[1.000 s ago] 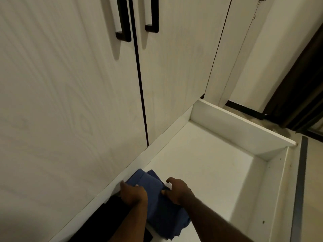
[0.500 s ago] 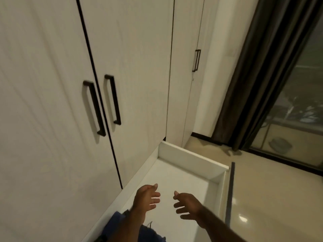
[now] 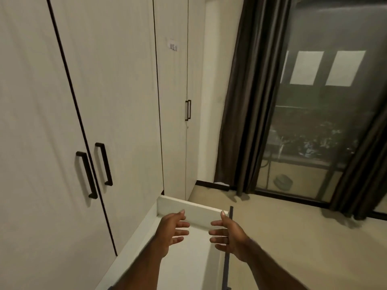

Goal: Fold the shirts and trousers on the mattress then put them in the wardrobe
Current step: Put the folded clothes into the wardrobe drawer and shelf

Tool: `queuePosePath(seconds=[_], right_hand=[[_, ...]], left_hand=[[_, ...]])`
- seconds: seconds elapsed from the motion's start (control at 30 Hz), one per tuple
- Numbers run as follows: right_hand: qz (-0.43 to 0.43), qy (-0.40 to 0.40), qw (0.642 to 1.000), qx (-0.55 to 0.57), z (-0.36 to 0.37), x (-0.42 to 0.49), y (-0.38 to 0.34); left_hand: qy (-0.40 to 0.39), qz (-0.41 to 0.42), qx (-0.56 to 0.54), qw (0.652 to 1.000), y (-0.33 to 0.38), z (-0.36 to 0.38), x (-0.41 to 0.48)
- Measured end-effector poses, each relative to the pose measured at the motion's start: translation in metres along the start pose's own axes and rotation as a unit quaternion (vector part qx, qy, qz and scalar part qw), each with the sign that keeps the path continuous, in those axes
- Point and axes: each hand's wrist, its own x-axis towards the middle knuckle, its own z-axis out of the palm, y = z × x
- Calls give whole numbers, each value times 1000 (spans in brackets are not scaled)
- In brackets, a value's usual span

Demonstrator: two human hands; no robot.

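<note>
Both hands have lifted off the blue folded garment, which has slipped below the view's lower edge. Left hand and right hand hover over the open drawer, palms facing each other, fingers spread and loosely bent, holding nothing. Smooth white board, box-shaped, the drawer juts from the base of the wardrobe; its long axis runs along the wardrobe front, away from the person. 2 matte black bar handles stand upright on pale wood-grain doors. Dark pleated curtains hang beside glass, above a glossy beige floor.
</note>
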Motion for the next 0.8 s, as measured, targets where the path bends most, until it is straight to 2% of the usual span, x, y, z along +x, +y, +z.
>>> queuePosePath(seconds=[0.43,0.63,0.8], right_hand=[[-50,114,984,124,-10,-121,28],[-50,171,968,178,-41,-184,74],[-15,228,949,216,-84,-233,134]], left_hand=[[-127,-5,45,991,4,25,-54],[-212,-29,69,974,-19,72,-84],[-285,-60,110,950,-62,118,-111]])
